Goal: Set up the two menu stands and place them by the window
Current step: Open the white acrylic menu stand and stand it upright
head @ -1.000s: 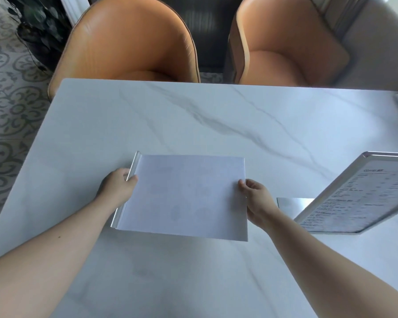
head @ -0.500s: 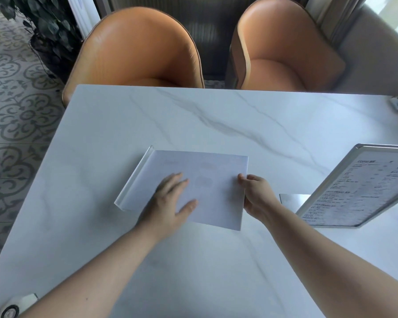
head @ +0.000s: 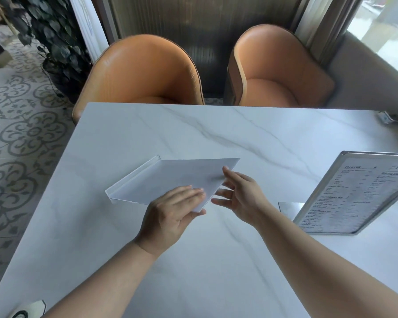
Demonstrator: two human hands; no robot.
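Note:
A flat menu stand [head: 170, 180], a white sheet in a clear holder with a raised lip on its left, lies skewed on the white marble table [head: 216, 260]. My left hand [head: 172, 210] pinches its near right corner, fingers on top and thumb beneath. Spread fingers of my right hand [head: 239, 193] rest against the sheet's right edge without gripping it. A second menu stand [head: 354, 193], silver-framed with printed text, stands upright at the right on a metal base [head: 290, 207].
Two orange chairs [head: 143, 74] [head: 278, 70] face the table's far side. The window [head: 381, 26] is at the far right. A leafy plant [head: 55, 42] stands far left. Small objects sit at the right edge [head: 386, 117] and near left corner [head: 28, 311].
My left hand went from the stand's left edge, across the sheet, to its near right corner. The stand turned askew. My right hand released the right edge and opened.

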